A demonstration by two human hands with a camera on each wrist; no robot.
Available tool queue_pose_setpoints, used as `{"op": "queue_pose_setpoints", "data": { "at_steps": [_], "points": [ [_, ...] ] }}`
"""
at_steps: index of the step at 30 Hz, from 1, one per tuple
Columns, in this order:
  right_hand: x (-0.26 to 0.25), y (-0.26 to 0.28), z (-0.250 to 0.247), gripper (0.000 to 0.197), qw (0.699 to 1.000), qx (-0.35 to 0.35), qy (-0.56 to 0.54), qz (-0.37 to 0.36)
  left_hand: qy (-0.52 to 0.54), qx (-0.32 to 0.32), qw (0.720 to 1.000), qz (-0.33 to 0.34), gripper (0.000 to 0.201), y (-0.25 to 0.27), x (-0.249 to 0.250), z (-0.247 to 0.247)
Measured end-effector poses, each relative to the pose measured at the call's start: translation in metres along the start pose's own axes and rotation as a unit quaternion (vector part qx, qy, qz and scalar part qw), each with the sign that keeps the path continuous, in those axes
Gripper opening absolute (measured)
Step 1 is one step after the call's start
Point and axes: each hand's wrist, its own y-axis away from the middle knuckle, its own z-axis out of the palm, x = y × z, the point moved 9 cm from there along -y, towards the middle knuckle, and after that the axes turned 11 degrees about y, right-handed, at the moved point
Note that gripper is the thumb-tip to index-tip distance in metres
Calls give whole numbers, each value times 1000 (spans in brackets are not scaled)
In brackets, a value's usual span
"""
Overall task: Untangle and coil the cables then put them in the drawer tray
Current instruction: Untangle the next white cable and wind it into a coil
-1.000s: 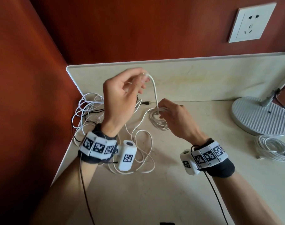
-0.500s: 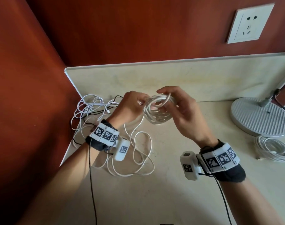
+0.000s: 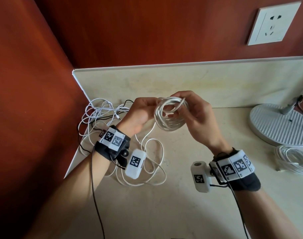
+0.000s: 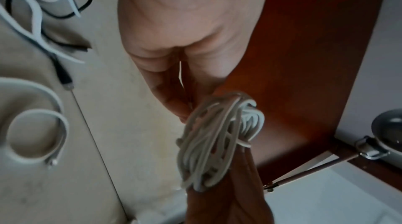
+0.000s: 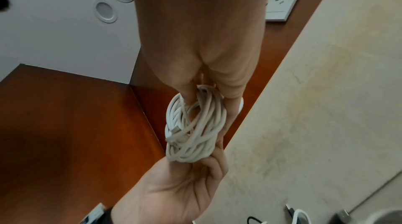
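Both hands, the left hand (image 3: 138,114) and right hand (image 3: 197,116), are gripping the white coil (image 3: 169,116) above the surface (image 3: 164,204), but its trailing tail is risking snagging the tangle (image 3: 102,111), loosening the loops.

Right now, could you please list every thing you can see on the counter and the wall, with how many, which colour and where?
white cable coil being wound: one, white, held above the counter between both hands.
loose tangled cables: several white, at least one thin black, back left corner.
finished white cable coil: one, white, right edge, in front of the lamp base.
round ribbed lamp base: one, pale grey, right.
beige stone counter: one.
white wall socket: one, on the red-brown wall, upper right.
left hand: grips the coil.
right hand: grips the coil.
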Motion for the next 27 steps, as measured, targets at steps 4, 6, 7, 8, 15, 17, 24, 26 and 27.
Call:
{"op": "queue_pose_setpoints", "data": {
  "at_steps": [4, 6, 7, 8, 15, 17, 24, 26, 27],
  "points": [
    [3, 0, -5, 13, 999, 29, -24, 11, 78, -25, 992, -94, 25, 0, -15, 7],
    [7, -2, -11, 13, 998, 44, -31, 21, 94, -49, 988, -110, 26, 3, -15, 9],
    [9, -2, -13, 13, 998, 47, -29, 25, 97, -58, 987, -112, 23, 5, -14, 11],
    [10, -2, -15, 12, 998, 49, -24, 28, 99, -66, 986, -114, 25, 7, -13, 12],
    [19, -1, -21, 13, 996, 70, 20, 54, 164, -129, 968, -141, 78, 17, -10, 16],
    [20, 0, -20, 13, 995, 73, 26, 63, 158, -141, 969, -129, 76, 16, -7, 13],
    [18, 1, -13, 15, 992, 80, 73, 66, -58, -36, 997, 35, 31, 24, 18, 0],
    [18, 2, -10, 16, 991, 76, 88, 71, -84, -13, 996, 40, 31, 26, 19, 0],
    [17, 2, -9, 17, 990, 73, 102, 69, -83, -10, 996, 34, 32, 25, 19, 0]
  ]
}}
